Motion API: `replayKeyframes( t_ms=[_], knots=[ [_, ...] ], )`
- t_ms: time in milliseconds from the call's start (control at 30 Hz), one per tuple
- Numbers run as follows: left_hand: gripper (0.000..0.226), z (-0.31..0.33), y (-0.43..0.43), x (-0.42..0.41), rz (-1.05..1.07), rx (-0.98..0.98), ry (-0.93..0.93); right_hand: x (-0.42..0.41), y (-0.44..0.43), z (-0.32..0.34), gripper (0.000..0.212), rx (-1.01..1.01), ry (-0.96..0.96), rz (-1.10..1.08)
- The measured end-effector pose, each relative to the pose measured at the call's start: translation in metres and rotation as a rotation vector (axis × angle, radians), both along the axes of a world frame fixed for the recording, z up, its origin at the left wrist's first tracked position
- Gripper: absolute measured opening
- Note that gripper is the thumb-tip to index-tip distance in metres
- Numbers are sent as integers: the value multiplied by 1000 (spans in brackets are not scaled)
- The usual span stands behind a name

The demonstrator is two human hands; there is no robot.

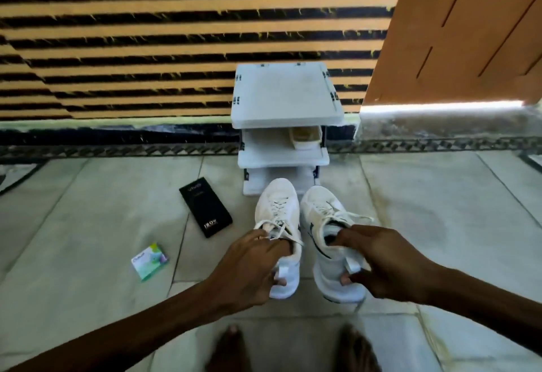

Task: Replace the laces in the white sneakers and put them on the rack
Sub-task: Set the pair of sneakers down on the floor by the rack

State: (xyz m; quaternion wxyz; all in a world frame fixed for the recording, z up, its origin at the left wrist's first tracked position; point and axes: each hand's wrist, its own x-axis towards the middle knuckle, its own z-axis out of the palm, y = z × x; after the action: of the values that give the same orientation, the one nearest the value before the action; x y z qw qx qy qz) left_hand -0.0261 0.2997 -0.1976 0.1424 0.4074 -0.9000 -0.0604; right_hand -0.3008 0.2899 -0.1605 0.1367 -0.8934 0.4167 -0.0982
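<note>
I read both shoes as standing on the pale tiled floor (pixel 102 225) at frame centre, toes pointing at the white plastic three-tier rack (pixel 284 93) just above them. The left hand (pixel 252 266) grips the left white fabric sneaker (pixel 278 204): fingers curled into the collar, thumb pressed on the heel. The right hand (pixel 381 263) grips the right white fabric sneaker (pixel 325 210) the same way, fingers hooked inside the opening and thumb at the heel tab. Both sneakers carry flat white laces (pixel 275 225) threaded through the eyelets, with the ends lying loose and untied. I cannot tell whether these are the old laces or the replacements, so I cannot confirm the lacing step; placing the pair on the rack is not yet done. A black rectangular carton (pixel 205 210) and a small green-and-white packet (pixel 149 261) lie at centre-left; their contents are not visible. A beige item (pixel 305 137) sits on the rack's middle shelf, too shadowed to identify. The lowest shelf is mostly hidden behind the toes, the fingertips are hidden inside the collars, and motion blur softens the lower edge of the frame.
</note>
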Motion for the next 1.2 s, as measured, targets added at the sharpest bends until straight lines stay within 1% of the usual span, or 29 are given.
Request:
replayKeyframes(
  t_ms=[33,67,133,167,267,333,400,467,500,533,600,633,700,800,900,1033,1100,1200],
  knots=[
    [34,-13,-3,-4,42,41,36,2,-4,-19,53,5,18,-6],
    [26,-26,-9,-7,62,112,47,3,-7,-37,51,6,35,-9],
    [9,-52,-17,-12,101,159,160,9,-12,-67,47,-8,65,-18],
    [7,-65,-21,-13,109,196,191,13,-15,-79,46,-30,72,-28],
    [16,-90,-27,-14,139,175,166,23,-22,-104,45,-79,6,-50],
    [22,-103,-27,-12,195,176,58,28,-25,-119,47,-58,-31,-73],
    [34,-115,-28,-12,226,184,-52,31,-30,-134,46,-30,-25,-66],
    [38,-122,-31,-10,193,166,-102,30,-32,-144,41,14,38,-27],
    [38,-122,-34,-9,200,144,-95,29,-33,-146,39,31,60,-9],
    [36,-122,-37,-7,181,146,-51,27,-33,-149,37,33,83,17],
    [23,-123,-40,-2,100,192,98,26,-29,-153,36,6,136,80],
    [18,-123,-40,2,72,212,124,27,-27,-154,36,-2,154,102],
    [19,-124,-35,6,82,212,66,28,-26,-152,35,14,153,109],
    [31,-125,-30,6,90,243,50,31,-31,-143,28,84,188,120],
    [38,-124,-33,4,91,261,16,34,-39,-137,30,171,248,126],
    [26,-119,-45,0,38,291,-149,37,-54,-134,31,345,354,137],
    [30,-119,-53,0,7,316,-245,37,-61,-136,36,448,384,120],
    [36,-116,-64,-1,-48,435,-375,38,-71,-130,44,578,409,108]
  ],
)
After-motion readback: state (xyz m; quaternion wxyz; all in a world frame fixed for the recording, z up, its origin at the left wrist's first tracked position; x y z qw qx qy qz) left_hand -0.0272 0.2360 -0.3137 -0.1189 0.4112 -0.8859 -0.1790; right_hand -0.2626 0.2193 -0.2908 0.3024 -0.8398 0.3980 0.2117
